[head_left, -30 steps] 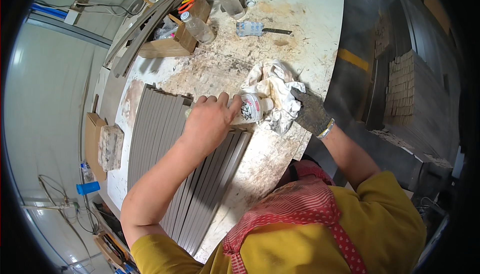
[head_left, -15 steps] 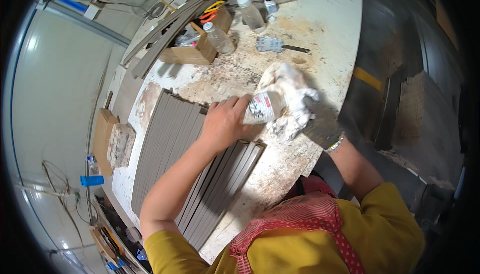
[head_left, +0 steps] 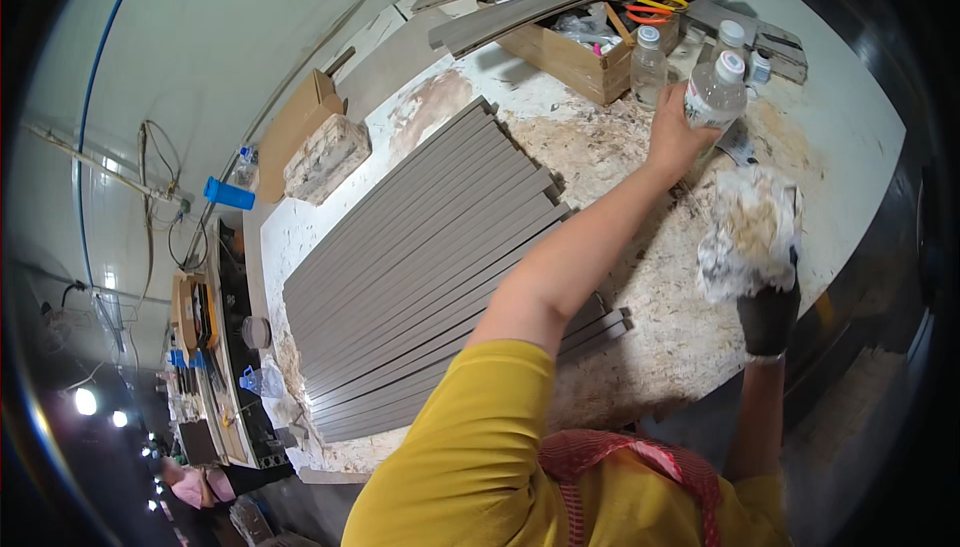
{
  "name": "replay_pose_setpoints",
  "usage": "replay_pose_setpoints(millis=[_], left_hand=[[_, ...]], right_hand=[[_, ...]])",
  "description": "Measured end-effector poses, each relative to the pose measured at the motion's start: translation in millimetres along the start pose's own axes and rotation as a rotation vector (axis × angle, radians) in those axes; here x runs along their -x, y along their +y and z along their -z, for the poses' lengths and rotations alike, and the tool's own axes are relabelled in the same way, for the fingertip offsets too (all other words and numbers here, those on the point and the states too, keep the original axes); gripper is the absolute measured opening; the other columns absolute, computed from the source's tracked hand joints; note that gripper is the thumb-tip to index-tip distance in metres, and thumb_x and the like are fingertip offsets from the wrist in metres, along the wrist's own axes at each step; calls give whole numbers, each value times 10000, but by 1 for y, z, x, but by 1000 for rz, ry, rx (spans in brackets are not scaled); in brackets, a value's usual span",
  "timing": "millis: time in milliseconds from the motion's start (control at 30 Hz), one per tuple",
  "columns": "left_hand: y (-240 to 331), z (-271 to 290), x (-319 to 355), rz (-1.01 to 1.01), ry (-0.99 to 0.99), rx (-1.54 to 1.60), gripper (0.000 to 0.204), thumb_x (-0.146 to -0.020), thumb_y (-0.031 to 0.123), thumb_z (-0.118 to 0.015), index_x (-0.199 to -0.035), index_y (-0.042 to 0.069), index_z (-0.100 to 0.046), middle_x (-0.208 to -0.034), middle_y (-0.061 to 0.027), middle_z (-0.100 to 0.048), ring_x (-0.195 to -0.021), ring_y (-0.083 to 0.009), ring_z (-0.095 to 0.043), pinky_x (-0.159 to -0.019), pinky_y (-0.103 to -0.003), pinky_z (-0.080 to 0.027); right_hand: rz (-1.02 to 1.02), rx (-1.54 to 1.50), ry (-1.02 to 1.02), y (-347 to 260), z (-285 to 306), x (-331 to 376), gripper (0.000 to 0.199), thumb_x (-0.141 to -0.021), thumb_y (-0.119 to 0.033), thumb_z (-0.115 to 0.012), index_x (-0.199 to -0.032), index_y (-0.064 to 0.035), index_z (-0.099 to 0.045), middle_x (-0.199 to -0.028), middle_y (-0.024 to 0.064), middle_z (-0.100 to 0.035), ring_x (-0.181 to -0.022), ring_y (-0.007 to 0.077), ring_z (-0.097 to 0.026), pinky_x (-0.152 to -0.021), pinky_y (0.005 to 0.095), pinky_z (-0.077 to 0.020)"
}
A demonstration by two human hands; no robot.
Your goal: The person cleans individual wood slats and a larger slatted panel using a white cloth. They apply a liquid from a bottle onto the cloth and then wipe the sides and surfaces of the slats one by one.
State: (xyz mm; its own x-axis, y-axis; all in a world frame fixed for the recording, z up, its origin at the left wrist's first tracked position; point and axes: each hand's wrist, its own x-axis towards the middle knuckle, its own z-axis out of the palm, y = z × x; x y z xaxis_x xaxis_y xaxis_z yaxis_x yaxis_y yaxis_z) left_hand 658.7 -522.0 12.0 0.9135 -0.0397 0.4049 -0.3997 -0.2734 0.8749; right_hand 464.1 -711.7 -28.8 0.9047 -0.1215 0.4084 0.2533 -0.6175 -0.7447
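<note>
1. Gripping a small clear plastic bottle with a white cap (head_left: pixel 716 93), the bare left hand (head_left: pixel 676 132) is wrapping its fingers around the bottle's lower body, out at arm's length over the worn, paint-stained white worktable (head_left: pixel 850 137).
2. The right hand, in a dark glove (head_left: pixel 768 315), is closing around a crumpled, stained white rag (head_left: pixel 748 235), held just nearer the person than the bottle.
3. The bottle is looking light and thin-walled, likely to dent under a hard squeeze and perhaps slick; taking it around the middle, as now, seems soundest. The rag is soft and limp, so any bunched part will do.
4. Beyond the bottle, a second clear capped bottle (head_left: pixel 648 65) is standing beside an open wooden box of oddments (head_left: pixel 570 47).
5. Left of the bottle, a flat stack of long grey strips (head_left: pixel 420 247) is covering much of the table.
6. Farther left of the bottle, a pale wrapped block (head_left: pixel 326 155) is lying near a blue cylinder (head_left: pixel 229 193).
</note>
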Motion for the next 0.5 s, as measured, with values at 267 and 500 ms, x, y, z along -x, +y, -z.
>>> replay_pose_setpoints(millis=[267,500], left_hand=[[-21,-21,-10,118,182,2,702,-593,38,-809,-1211,22,-476,-1157,-168,-502,-1114,-360,-498,-964,-395,-408],[-12,40,39,109,204,-139,723,-714,201,-784,-1301,-15,-422,-1253,-220,-439,-1167,-367,-455,-978,-403,-407]], right_hand=[[156,421,-101,1,9,32,450,-728,-120,-656,-1154,3,-579,-1131,179,-605,-1078,373,-561,-926,466,-453],[492,704,-98,20,-5,29,361,-733,-139,-687,-1064,-2,-644,-1001,169,-668,-1057,371,-592,-955,449,-456]])
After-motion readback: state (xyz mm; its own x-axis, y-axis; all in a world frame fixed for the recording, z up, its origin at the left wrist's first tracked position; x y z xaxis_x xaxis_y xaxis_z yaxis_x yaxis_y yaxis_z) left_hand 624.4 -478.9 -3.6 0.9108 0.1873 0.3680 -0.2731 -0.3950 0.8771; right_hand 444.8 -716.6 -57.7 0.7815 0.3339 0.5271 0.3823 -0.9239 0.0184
